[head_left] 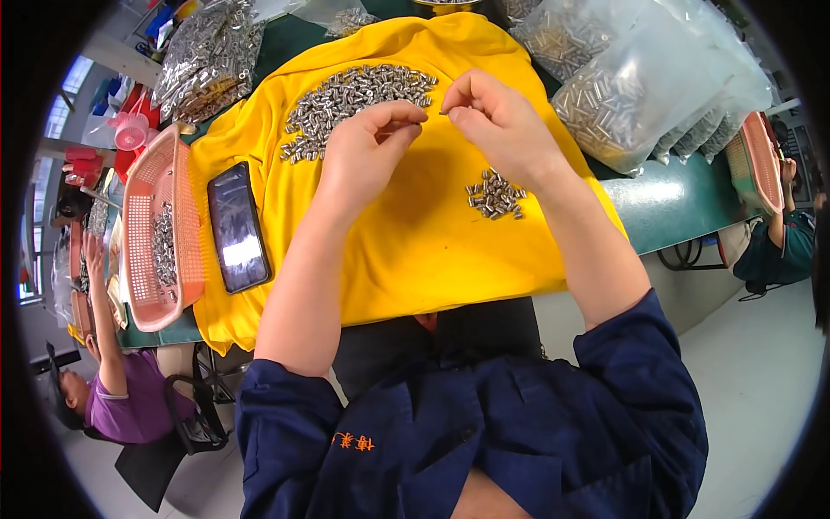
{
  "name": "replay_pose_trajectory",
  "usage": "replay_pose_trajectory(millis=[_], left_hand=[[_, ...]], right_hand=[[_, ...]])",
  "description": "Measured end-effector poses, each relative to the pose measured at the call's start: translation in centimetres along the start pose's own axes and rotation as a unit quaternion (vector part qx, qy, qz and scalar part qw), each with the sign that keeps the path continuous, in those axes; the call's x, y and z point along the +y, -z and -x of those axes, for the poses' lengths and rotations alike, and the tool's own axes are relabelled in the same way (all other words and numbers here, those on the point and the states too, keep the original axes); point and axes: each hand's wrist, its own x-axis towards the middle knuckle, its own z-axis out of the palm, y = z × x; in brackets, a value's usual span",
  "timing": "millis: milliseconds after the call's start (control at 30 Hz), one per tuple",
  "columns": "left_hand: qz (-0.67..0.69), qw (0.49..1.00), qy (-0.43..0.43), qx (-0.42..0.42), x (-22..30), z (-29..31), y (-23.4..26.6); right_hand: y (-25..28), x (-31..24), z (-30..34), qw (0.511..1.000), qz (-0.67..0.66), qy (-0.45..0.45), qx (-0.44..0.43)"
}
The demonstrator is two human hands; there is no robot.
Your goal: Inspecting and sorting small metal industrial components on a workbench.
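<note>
Both hands are raised over a yellow cloth (pixel 415 268), just in front of a large heap of small metal cylinders (pixel 363 91). The thumb and fingers of my left hand (pixel 367 156) are pinched together; whatever is between them is too small to name. Facing it across a short gap, my right hand (pixel 501 130) is closed in a pinch, with a tiny dark piece (pixel 443 113) showing at its fingertips. A smaller pile of the metal cylinders (pixel 496 195) lies on the cloth below my right wrist.
A black phone (pixel 238 229) lies on the cloth's left side, beside a pink plastic basket (pixel 190 259) with metal pieces inside. Bags of metal parts (pixel 601 112) stand at the far right, another bag (pixel 207 65) at the far left. People sit at both sides.
</note>
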Motion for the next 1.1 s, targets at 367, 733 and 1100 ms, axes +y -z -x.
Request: replay_pose_trajectory(millis=[367, 733, 1100], left_hand=[[0.414, 0.903, 0.088, -0.072, 0.3, 0.3, 0.1], [0.428, 0.898, 0.072, -0.078, 0.2, 0.2, 0.0], [0.345, 0.937, 0.031, -0.045, 0.2, 0.1, -0.3]], right_hand=[[-0.2, -0.6, 0.4, 1.000, -0.018, -0.015, -0.020], [-0.2, -0.8, 0.6, 1.000, 0.024, 0.015, -0.013], [-0.6, -1.1, 0.6, 0.989, 0.123, 0.076, 0.014]])
